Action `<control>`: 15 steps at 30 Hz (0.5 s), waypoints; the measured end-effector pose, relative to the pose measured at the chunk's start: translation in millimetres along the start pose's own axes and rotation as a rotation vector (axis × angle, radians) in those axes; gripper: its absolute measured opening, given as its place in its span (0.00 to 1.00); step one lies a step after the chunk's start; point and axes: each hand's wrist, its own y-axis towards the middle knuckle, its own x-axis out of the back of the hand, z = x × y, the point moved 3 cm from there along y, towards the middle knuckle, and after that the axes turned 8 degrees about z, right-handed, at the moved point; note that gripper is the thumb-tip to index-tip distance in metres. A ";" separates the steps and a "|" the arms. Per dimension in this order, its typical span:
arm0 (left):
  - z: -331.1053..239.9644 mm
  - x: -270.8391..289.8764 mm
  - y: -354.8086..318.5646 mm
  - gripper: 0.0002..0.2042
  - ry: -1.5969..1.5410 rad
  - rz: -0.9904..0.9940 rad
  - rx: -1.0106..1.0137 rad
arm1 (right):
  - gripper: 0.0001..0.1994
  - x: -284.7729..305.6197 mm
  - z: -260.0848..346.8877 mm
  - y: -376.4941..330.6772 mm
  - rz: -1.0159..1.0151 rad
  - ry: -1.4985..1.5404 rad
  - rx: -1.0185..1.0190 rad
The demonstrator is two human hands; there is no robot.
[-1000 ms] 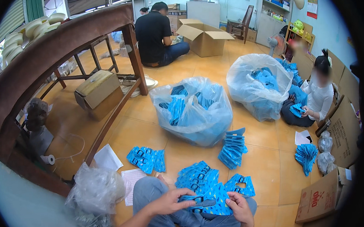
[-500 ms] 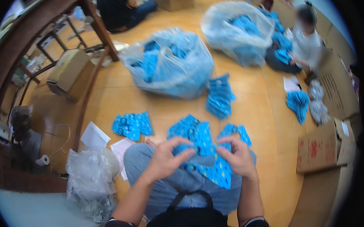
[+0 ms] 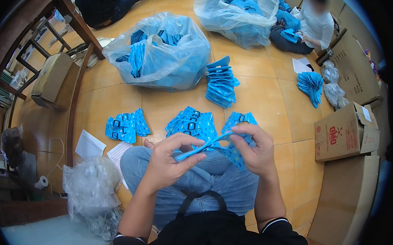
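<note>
Above my lap, my left hand (image 3: 169, 163) and my right hand (image 3: 257, 150) hold a thin blue patterned piece (image 3: 232, 155), which looks like a folded fabric pouch. Its left part lies between my left thumb and fingers, seen nearly edge-on. My right thumb and fingers pinch its upper right edge, and a flap hangs down between the hands. Just beyond my hands lies a spread pile of similar blue pieces (image 3: 192, 123), with dark outlined shapes on some. Smaller groups lie to its right (image 3: 242, 118) and left (image 3: 127, 126).
Two large clear bags (image 3: 170, 72) (image 3: 240, 26) of blue pieces stand farther off, with a stack (image 3: 222, 82) beside the nearer one. Cardboard boxes (image 3: 343, 132) line the right. Crumpled plastic (image 3: 91, 184) and paper sheets (image 3: 90, 144) lie left, near a wooden frame. Two people sit farther away.
The blue piece, which hung lower over my lap, is now raised and turned nearly edge-on between my hands. The whole view has shifted, so the surroundings sit higher and more to the left.
</note>
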 end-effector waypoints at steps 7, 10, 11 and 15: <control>-1.2 -0.8 2.4 0.10 0.082 -0.213 0.047 | 0.08 -3.8 3.2 2.1 0.068 -0.008 0.116; 0.5 -3.5 0.5 0.10 -0.041 -0.229 0.144 | 0.07 -4.5 3.6 1.9 0.063 -0.001 0.106; 0.8 -3.4 0.0 0.10 -0.073 -0.223 0.172 | 0.07 -4.4 3.5 2.0 0.065 -0.005 0.107; -1.3 -4.5 -3.4 0.10 -0.280 -0.182 0.268 | 0.10 -3.2 0.6 2.7 0.011 0.026 0.065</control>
